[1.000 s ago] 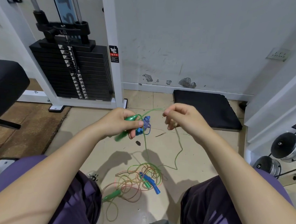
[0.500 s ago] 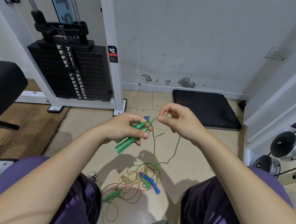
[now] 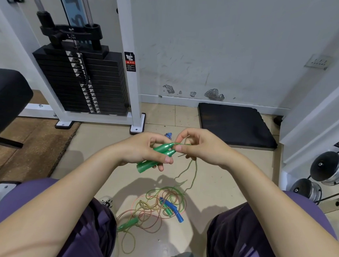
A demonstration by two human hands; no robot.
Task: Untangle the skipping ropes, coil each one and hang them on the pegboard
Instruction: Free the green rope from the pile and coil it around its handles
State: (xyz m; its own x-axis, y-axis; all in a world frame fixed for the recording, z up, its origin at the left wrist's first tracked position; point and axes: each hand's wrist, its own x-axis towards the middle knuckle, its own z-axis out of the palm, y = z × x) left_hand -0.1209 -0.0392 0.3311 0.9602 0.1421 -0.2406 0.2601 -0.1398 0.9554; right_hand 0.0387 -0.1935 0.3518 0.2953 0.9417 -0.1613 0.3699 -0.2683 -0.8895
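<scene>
My left hand (image 3: 144, 152) grips two green skipping-rope handles (image 3: 156, 156) side by side, tips pointing right. My right hand (image 3: 198, 146) pinches the green cord (image 3: 194, 167) right at the handle tips. From there the cord hangs down to a tangled pile of green and orange ropes (image 3: 156, 204) on the floor between my knees. In that pile lie a blue handle (image 3: 171, 209) and another green handle (image 3: 128, 224). A small blue-and-white piece (image 3: 168, 135) shows just behind my fingers. No pegboard is in view.
A white weight machine with a black plate stack (image 3: 82, 83) stands at the back left, a black bench pad (image 3: 8, 95) at the far left. A black mat (image 3: 236, 126) lies against the wall. Chrome dumbbells (image 3: 328, 170) sit on a rack at right.
My right hand has come left from holding the cord apart and now meets the handle tips. The left hand has turned the handles so they point right and lie lower.
</scene>
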